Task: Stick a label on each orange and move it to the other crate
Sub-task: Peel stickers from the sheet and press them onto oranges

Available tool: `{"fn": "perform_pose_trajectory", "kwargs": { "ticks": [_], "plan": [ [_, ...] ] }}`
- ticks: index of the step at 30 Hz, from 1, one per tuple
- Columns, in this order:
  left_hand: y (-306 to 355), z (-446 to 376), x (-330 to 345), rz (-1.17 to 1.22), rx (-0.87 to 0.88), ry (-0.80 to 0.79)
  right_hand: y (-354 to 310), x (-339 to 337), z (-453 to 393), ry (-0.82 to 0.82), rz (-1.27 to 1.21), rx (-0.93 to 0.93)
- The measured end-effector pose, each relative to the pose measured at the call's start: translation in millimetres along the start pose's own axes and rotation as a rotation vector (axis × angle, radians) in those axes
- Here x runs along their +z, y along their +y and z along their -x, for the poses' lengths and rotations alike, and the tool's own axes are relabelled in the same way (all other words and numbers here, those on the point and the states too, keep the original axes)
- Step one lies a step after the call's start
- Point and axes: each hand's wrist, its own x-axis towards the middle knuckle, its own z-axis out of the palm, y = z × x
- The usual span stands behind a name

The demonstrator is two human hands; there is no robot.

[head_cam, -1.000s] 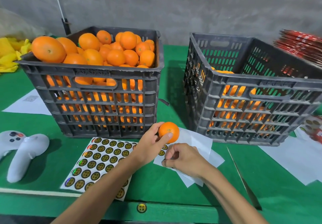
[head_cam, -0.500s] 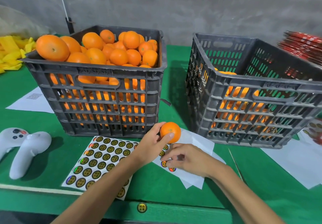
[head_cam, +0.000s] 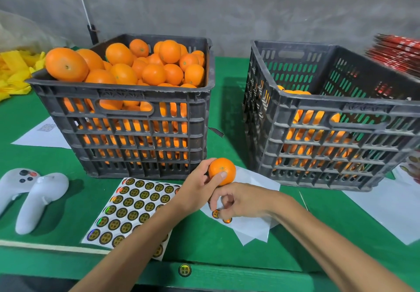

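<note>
The left hand [head_cam: 200, 185] grips the orange [head_cam: 222, 171] clear of the table, presenting its skin. The right hand [head_cam: 241, 202] pinches a label [head_cam: 216, 213] off the sheet [head_cam: 247, 225] for application.

The full crate [head_cam: 127, 119] stands in the left half of the frame, the other crate [head_cam: 336, 132] in the right half — a gap of table [head_cam: 229, 110] between them. Before the full crate lies the label sheet [head_cam: 134, 210], and left of it the two controllers [head_cam: 29, 196]. At center my left hand [head_cam: 200, 189] holds one orange [head_cam: 221, 171] above the backing paper [head_cam: 250, 223] — my right hand [head_cam: 241, 203] rests on this paper.
</note>
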Motion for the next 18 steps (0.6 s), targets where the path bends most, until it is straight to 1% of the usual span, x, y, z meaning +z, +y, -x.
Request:
{"fn": "perform_pose_trajectory", "kwargs": {
  "ticks": [4, 6, 9, 12, 13, 15, 18],
  "plan": [
    [-1.5, -1.3, 0.6, -0.035, -0.001, 0.006, -1.4, 2.4, 3.4, 0.007, 0.033, 0.034],
    [-2.5, -1.1, 0.3, -0.033, -0.004, 0.003, 1.9, 5.3, 4.4, 0.035, -0.019, 0.011],
    [-2.2, -0.4, 0.4, -0.027, -0.01, 0.002, 11.8, 14.4, 7.3, 0.155, -0.137, -0.029],
    [-2.0, 0.0, -0.2, -0.018, -0.016, 0.001, 22.0, 28.4, 10.6, 0.282, -0.029, -0.097],
    [-2.1, 0.4, -0.3, -0.02, -0.016, -0.001, 24.5, 31.1, 11.5, 0.304, -0.037, -0.112],
    [-1.0, 1.5, -0.2, -0.023, -0.02, -0.003, 27.1, 31.3, 11.9, 0.325, -0.071, -0.124],
    [0.5, 2.1, 0.3, -0.02, -0.024, -0.001, 24.4, 25.3, 10.0, 0.305, -0.054, -0.128]
  ]
}}
